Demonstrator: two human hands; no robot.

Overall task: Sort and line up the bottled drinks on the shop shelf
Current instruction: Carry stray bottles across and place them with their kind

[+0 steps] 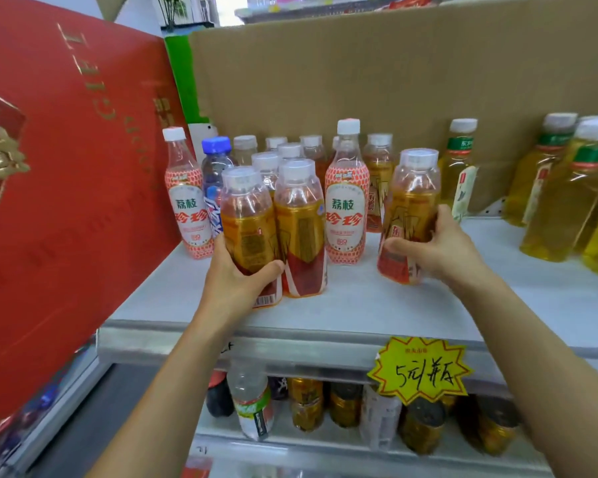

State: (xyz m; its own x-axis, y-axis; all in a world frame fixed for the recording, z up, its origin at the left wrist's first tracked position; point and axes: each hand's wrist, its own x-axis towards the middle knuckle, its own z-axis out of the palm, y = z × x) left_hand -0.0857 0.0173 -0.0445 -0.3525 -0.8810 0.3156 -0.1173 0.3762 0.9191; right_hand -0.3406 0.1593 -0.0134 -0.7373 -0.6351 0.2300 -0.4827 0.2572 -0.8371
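My left hand (237, 276) grips an amber tea bottle (247, 219) at the front left of the white shelf (359, 305); a second amber bottle (301, 229) stands touching it on the right. My right hand (435, 250) holds another amber tea bottle (411, 208), tilted slightly, further right. Between them stands a pink lychee drink bottle (346, 208). A second lychee bottle (187, 198) and a blue-capped bottle (216, 174) stand at the left. Several more amber bottles (290, 150) fill the rows behind.
A red gift box (66, 167) leans at the left, a cardboard sheet (377, 81) backs the shelf. Yellow-green tea bottles (567, 194) stand at the right. A yellow price tag (420, 370) hangs on the shelf's front edge; cans and bottles (308, 405) sit on the lower shelf.
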